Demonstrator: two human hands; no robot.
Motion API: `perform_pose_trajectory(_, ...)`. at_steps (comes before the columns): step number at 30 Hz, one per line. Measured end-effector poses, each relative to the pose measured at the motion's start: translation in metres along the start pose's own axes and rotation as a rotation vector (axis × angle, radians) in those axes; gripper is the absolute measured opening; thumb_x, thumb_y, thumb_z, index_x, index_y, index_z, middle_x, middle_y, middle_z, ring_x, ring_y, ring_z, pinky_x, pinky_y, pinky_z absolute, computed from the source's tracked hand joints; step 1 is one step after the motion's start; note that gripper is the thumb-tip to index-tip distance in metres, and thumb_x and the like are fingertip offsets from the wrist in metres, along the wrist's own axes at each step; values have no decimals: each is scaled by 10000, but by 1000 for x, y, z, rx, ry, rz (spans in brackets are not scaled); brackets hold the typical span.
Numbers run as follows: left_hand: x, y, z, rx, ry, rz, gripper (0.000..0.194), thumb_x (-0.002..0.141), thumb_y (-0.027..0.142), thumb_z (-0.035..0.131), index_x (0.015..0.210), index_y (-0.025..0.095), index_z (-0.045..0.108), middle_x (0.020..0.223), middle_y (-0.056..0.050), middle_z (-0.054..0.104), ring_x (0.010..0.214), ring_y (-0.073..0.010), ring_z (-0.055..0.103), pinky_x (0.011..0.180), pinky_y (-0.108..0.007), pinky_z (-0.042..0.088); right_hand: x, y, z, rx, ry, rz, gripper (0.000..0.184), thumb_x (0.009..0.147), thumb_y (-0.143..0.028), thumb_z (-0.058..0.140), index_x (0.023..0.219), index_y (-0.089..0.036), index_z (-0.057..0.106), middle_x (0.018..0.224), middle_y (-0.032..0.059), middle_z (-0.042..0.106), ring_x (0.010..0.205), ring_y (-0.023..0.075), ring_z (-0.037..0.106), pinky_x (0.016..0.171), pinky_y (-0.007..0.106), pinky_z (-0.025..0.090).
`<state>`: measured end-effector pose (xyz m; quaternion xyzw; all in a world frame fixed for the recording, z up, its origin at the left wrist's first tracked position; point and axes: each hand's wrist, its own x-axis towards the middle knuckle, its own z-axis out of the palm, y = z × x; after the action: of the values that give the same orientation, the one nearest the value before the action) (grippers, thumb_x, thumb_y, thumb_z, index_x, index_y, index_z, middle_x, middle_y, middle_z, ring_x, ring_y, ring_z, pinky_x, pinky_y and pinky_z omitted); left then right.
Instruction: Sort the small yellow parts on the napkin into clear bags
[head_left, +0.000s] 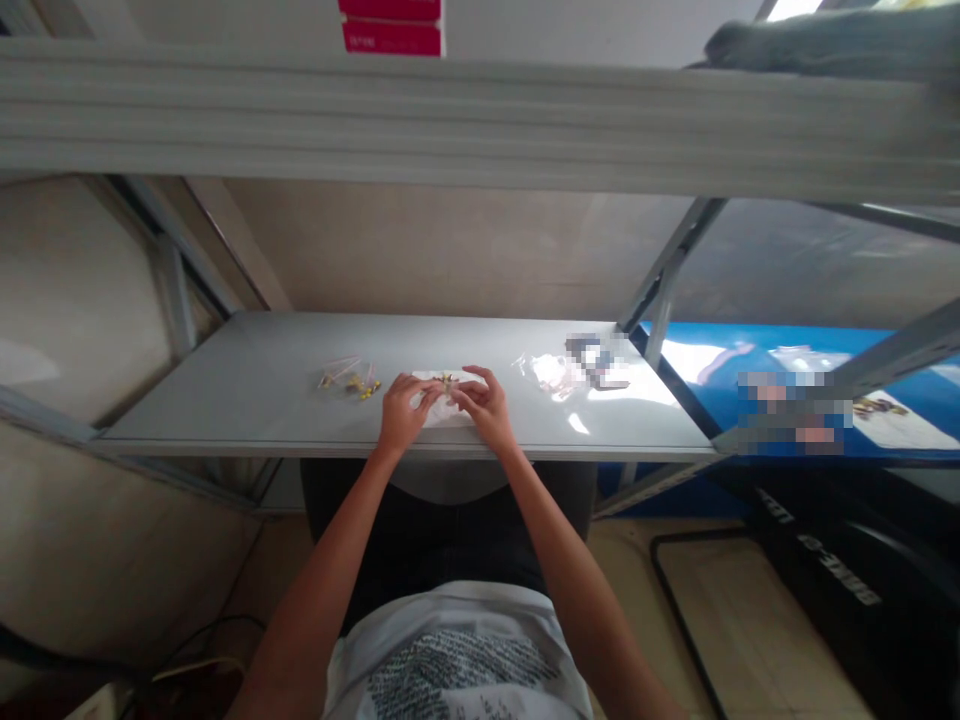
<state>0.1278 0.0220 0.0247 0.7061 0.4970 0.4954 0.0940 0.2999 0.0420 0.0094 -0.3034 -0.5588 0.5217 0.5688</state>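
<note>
White paper lies under the half-curled left hand and right hand, both touching it, whether gripping unclear, near the grey metal shelf's front edge.

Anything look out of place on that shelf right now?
A few small yellow parts sit at the edge of a clear plastic bag on the grey metal shelf, as if partly spilled, though they are too small to be sure. A crumpled clear bag lies loose further right.

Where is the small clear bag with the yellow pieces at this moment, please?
In the head view, the small clear bag lies on the grey metal shelf, just left of the left hand.
</note>
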Motion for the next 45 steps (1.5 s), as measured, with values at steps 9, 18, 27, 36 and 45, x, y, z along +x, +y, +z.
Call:
perform_pose_trajectory(9, -20, -7, -3, 32, 153, -124, 270, 964, 430, 575, 891, 212, 717, 885, -67, 712, 900, -234, 655, 892, -353, 489, -3, -6, 4, -35, -118, 96, 476, 751, -532, 823, 1010, -203, 596, 791, 25, 736, 694, 173, 715, 618, 267, 528)
perform_pose_trajectory(18, -19, -7, -3, 41, 17, 111, 637, 840, 521, 754, 1379, 244, 559, 1299, -103, 643, 1208, -282, 554, 1086, -458, 425, 0, 3, -1, -68, -84, 5, 334, 774, -463, 806, 890, -205, 629, 825, 21, 710, 632, 145, 653, 618, 287, 541)
perform_pose_trajectory(27, -19, -16, 0, 82, -75, 141, 694, 726, 471, 870, 1342, 263, 627, 1228, -91, 676, 1182, -306, 532, 1077, -493, 439, -2, 6, -2, -233, -92, -36, 175, 829, -362, 704, 865, -193, 675, 802, 28, 701, 655, 148, 605, 622, 279, 499)
perform_pose_trajectory(36, -19, -15, -1, 75, -41, 87, 564, 740, 435, 864, 1233, 239, 672, 1152, -88, 691, 1129, -296, 576, 1027, -462, 470, 0, 11, -4, -288, -51, -50, 136, 835, -321, 640, 868, -192, 667, 802, 30, 699, 678, 154, 602, 641, 280, 499)
perform_pose_trajectory(45, -19, -9, -7, -19, 38, 41, 396, 818, 442, 800, 1141, 236, 698, 1116, -71, 716, 1099, -268, 624, 1015, -456, 497, 0, 5, -1, -328, -181, -47, 368, 940, -521, 608, 912, -175, 730, 744, 25, 678, 626, 144, 587, 612, 268, 461)
